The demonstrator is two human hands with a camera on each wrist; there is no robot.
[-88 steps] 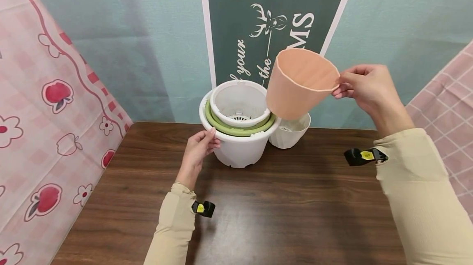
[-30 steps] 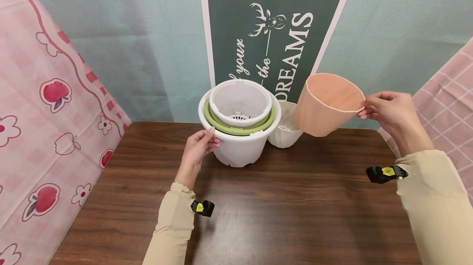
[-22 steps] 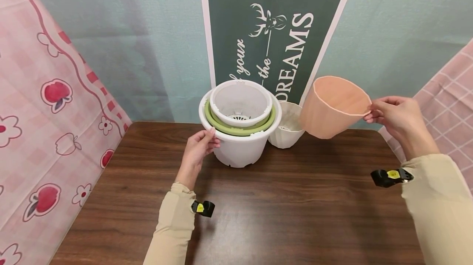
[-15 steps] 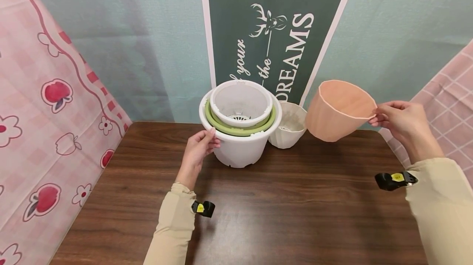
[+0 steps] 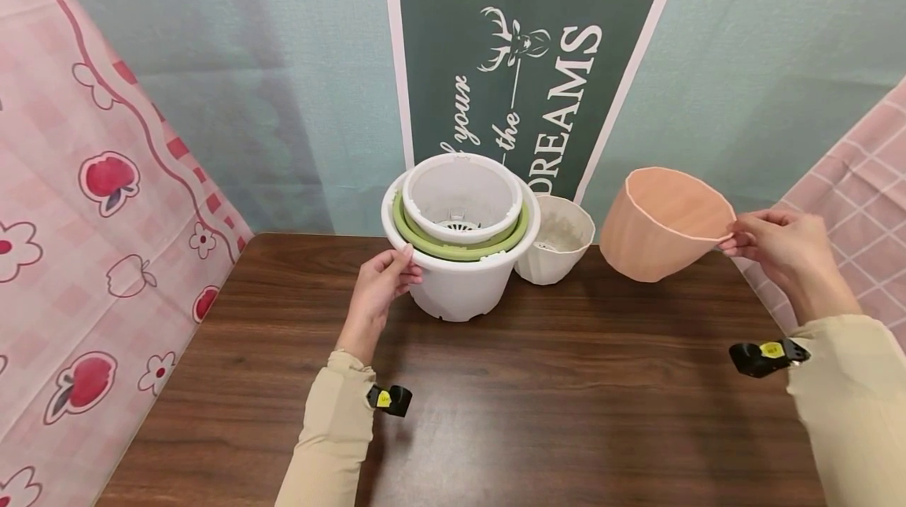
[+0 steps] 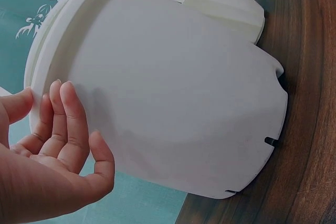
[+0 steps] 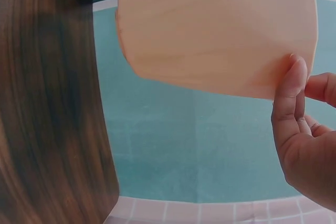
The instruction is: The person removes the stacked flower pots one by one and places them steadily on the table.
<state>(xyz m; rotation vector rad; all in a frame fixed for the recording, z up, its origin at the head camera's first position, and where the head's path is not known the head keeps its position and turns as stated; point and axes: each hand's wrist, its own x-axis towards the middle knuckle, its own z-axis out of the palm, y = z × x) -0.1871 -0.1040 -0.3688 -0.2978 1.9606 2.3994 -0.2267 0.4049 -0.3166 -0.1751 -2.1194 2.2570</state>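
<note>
A large white flower pot stands at the back of the table, with a green pot and a smaller white pot nested inside it. My left hand pinches the big pot's left front rim; in the left wrist view its thumb lies on the rim and the fingers are beneath. To the right, my right hand pinches the rim of a peach flower pot, which hangs tilted over the table's back right. In the right wrist view the peach pot's wall is clear of the tabletop.
A small off-white faceted pot stands between the nested pots and the peach one. Behind the brown wooden table hangs a blue-green cloth with white lettering. Pink patterned cloths flank both sides, the left cloth printed with apples and flowers.
My right hand has carried the peach pot right and downward from beside the nested pots, uncovering the off-white pot. My left hand stays at the big white rim.
</note>
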